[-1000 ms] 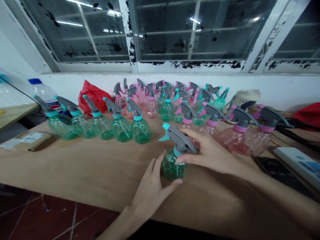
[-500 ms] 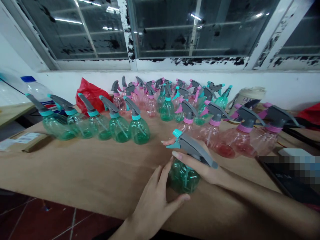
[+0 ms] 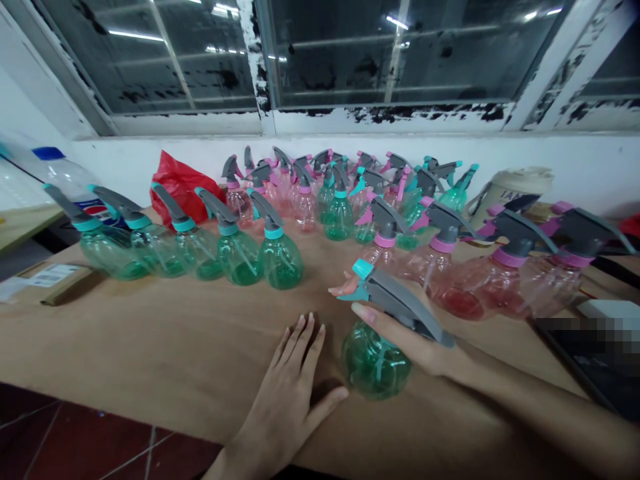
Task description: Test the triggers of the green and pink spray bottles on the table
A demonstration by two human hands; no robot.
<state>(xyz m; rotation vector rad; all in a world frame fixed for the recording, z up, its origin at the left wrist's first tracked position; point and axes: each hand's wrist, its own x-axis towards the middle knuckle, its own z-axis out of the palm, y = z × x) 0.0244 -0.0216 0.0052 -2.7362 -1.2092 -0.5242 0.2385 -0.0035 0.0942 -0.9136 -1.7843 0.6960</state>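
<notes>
A green spray bottle (image 3: 377, 363) with a grey and turquoise trigger head stands near the table's front. My right hand (image 3: 405, 333) is wrapped round its neck, thumb on the near side and fingertips showing beyond the head. To the left of the bottle, my left hand (image 3: 287, 393) lies with fingers stretched out over the wooden table (image 3: 165, 333), apart from the bottle. A row of several green spray bottles (image 3: 283, 263) stands to the left, and several pink spray bottles (image 3: 460, 287) stand just past my right hand.
More pink and green spray bottles (image 3: 339, 217) crowd the back by the wall. A red plastic bag (image 3: 183, 190) and a blue-capped bottle (image 3: 70, 180) are at the back left. Flat cardboard (image 3: 70, 290) lies left; a dark device (image 3: 585, 360) and cream container (image 3: 515, 190) are right.
My left hand has come off the green spray bottle and moved left, its fingers now spread. My right hand still grips the bottle's neck. The view has shifted slightly.
</notes>
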